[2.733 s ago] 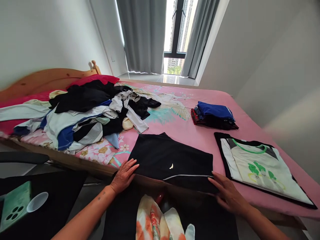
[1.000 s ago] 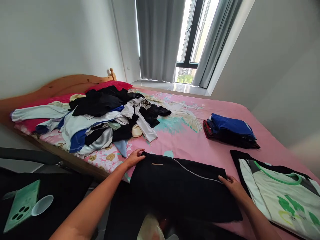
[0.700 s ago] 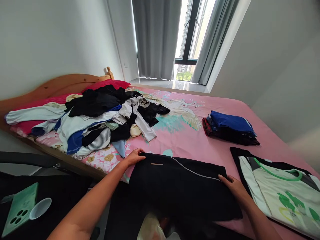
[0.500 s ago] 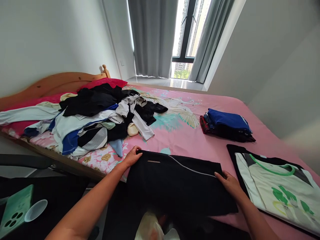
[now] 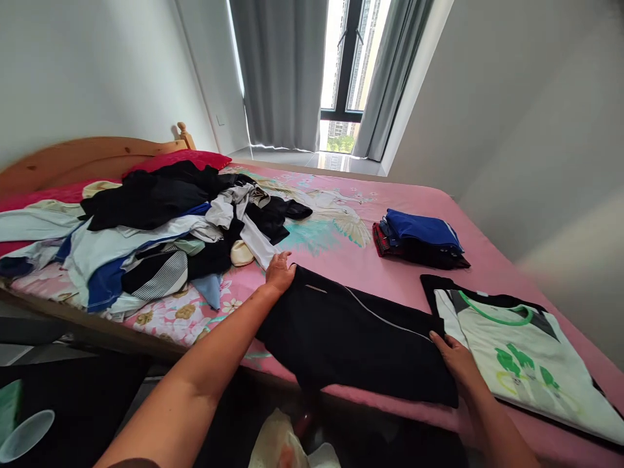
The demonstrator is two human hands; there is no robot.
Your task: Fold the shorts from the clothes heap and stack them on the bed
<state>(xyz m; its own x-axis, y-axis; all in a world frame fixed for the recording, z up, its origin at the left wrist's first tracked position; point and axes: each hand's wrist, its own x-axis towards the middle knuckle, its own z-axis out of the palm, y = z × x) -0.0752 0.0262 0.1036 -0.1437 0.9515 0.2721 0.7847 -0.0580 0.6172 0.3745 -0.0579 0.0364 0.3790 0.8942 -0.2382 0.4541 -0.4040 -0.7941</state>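
Observation:
Folded black trousers (image 5: pixel 355 338) with a thin grey line along them stretch between my two hands at the near side of the bed. My left hand (image 5: pixel 281 273) is closed on their upper left corner. At the right end my right hand (image 5: pixel 451 354) grips the edge, thumb on top; its other fingers are partly hidden. Just right of that hand lies a folded white T-shirt (image 5: pixel 517 351) with green trim and a green print, on top of a black garment (image 5: pixel 431 283). A folded stack with blue cloth (image 5: pixel 424 231) on top sits farther back.
A loose heap of clothes (image 5: pixel 160 201) covers the bed's left side, below the wooden headboard (image 5: pixel 92 153). The pink bedsheet (image 5: pixel 336 266) runs beneath everything. At the lower left are a clear plastic cup (image 5: pixel 26 435) and a green phone (image 5: pixel 8 409).
My left hand has moved up and away from me, lifting the trousers' left end so they slant. My right hand still holds the right end. The view has turned slightly right.

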